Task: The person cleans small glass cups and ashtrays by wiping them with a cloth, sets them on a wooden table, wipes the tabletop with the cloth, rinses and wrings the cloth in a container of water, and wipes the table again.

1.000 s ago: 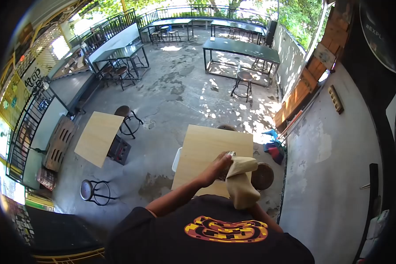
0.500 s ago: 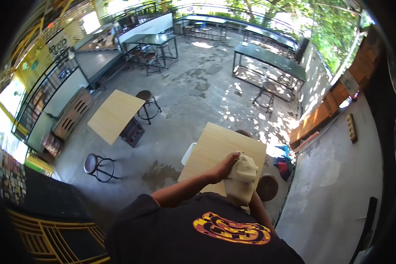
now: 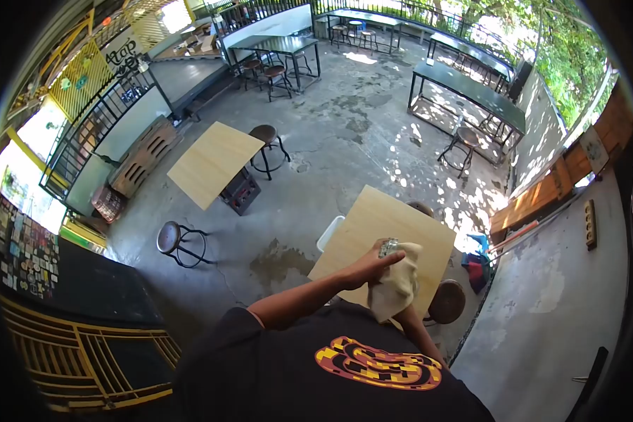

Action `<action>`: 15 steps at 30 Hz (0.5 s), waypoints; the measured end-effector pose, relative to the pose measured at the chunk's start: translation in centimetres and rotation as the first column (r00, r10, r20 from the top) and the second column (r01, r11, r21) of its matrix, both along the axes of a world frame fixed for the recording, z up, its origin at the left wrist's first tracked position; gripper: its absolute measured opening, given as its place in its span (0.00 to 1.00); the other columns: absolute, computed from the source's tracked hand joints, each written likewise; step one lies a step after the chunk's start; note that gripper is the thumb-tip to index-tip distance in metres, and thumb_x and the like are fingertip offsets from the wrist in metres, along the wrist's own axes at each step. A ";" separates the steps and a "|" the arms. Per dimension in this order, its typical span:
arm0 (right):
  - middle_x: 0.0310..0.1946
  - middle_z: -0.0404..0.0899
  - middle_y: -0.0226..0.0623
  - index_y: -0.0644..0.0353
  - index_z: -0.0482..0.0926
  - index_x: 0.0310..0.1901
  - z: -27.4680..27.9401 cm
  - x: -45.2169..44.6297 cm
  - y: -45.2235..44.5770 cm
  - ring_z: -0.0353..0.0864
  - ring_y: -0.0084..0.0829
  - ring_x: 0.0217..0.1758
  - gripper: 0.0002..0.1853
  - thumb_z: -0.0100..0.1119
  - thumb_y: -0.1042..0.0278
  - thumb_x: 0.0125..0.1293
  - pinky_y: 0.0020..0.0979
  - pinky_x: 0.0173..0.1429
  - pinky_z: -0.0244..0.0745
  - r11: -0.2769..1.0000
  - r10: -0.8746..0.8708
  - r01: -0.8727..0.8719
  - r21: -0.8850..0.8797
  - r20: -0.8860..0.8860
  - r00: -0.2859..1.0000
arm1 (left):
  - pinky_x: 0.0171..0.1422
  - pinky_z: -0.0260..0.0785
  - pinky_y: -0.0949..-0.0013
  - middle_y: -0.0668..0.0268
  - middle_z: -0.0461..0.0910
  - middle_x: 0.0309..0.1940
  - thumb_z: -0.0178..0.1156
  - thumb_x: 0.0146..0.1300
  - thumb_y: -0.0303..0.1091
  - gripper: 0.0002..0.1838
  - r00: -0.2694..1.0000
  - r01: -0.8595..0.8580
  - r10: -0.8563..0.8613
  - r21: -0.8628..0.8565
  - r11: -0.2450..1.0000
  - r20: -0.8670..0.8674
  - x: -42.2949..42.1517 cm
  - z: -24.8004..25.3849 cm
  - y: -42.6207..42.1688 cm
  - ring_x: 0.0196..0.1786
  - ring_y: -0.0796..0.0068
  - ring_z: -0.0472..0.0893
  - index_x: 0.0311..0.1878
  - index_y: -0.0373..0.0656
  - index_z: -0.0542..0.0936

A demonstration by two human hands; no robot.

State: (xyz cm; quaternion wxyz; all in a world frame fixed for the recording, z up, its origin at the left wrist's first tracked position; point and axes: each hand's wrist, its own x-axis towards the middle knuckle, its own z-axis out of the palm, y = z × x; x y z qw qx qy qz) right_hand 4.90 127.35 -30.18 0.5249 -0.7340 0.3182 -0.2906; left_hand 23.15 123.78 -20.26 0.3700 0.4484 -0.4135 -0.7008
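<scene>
My left hand (image 3: 371,267) is closed round a clear glass (image 3: 387,247), whose end shows above the fingers. A beige cloth (image 3: 395,287) covers the right side of the glass and hangs down in folds. My right hand is hidden under the cloth; only the forearm (image 3: 419,333) shows below it. Beneath the hands lies the light wooden top of a square table (image 3: 380,218).
A round stool (image 3: 447,301) stands right of the near table, a white container (image 3: 330,233) at its left. Another wooden-topped table (image 3: 214,162) and stools (image 3: 168,238) are further left. A grey wall (image 3: 555,281) runs along the right.
The view has swung left, so the room appears shifted to the right. The cloth has shifted over the glass, and the end of the glass shows more clearly than half a second ago.
</scene>
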 end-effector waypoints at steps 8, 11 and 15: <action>0.55 0.79 0.41 0.61 0.74 0.60 9.0 2.6 -3.6 0.78 0.39 0.60 0.25 0.64 0.61 0.64 0.40 0.63 0.74 0.919 -0.357 0.263 -0.293 -0.903 0.240 | 0.68 0.71 0.40 0.53 0.75 0.62 0.61 0.69 0.51 0.28 0.904 0.130 0.050 0.384 0.914 -0.424 3.8 -11.6 -3.2 0.64 0.50 0.77 0.64 0.45 0.70; 0.50 0.80 0.38 0.57 0.77 0.56 -1.9 -3.8 -2.0 0.81 0.37 0.54 0.23 0.68 0.61 0.60 0.38 0.59 0.77 0.642 -0.750 0.593 -0.485 -0.238 0.617 | 0.68 0.70 0.32 0.53 0.77 0.60 0.58 0.68 0.46 0.27 0.912 0.091 0.133 0.507 0.857 -0.389 5.2 -16.9 -4.9 0.62 0.49 0.79 0.65 0.43 0.70; 0.47 0.81 0.35 0.55 0.79 0.52 -6.8 -9.0 3.0 0.81 0.36 0.51 0.21 0.69 0.62 0.57 0.37 0.58 0.77 0.574 -0.814 0.613 -0.544 -0.290 0.504 | 0.63 0.74 0.31 0.53 0.70 0.63 0.53 0.70 0.42 0.23 0.943 -0.068 0.260 0.643 0.763 -0.208 7.3 -27.7 -6.5 0.60 0.47 0.78 0.63 0.44 0.64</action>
